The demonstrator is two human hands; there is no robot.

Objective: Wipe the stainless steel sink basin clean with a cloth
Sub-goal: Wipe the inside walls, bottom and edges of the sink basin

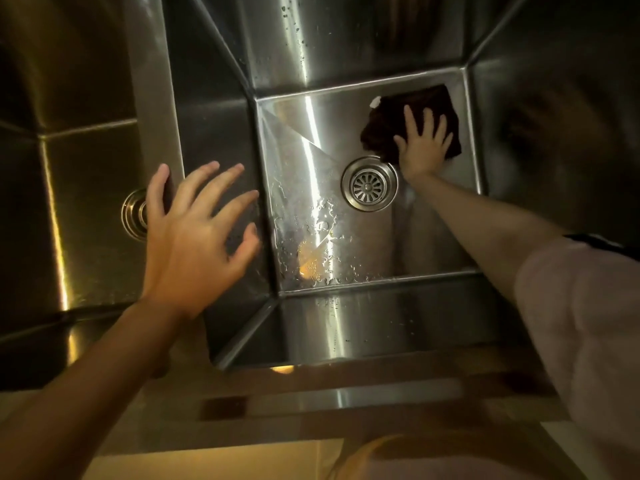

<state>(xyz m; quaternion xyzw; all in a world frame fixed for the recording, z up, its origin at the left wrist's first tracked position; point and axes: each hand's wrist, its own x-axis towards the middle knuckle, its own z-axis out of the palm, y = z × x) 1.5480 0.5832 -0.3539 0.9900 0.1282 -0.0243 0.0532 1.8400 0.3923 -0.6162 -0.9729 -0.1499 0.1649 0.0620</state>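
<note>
I look straight down into a deep stainless steel sink basin [311, 140]. A dark brown cloth [391, 129] lies flat on the basin floor in its far right corner. My right hand [424, 143] presses on the cloth with fingers spread, just beyond the round drain strainer [369, 183]. My left hand [197, 233] hovers open with fingers apart over the divider [152, 98] at the basin's left wall, holding nothing. Water drops and a wet patch [311, 233] lie on the near left floor.
A second basin [79, 168] with its own drain [135, 213] lies to the left, past the divider. The sink's front rim [346, 398] and a light counter edge [207, 459] run along the bottom. Drops cling to the back wall [294, 36].
</note>
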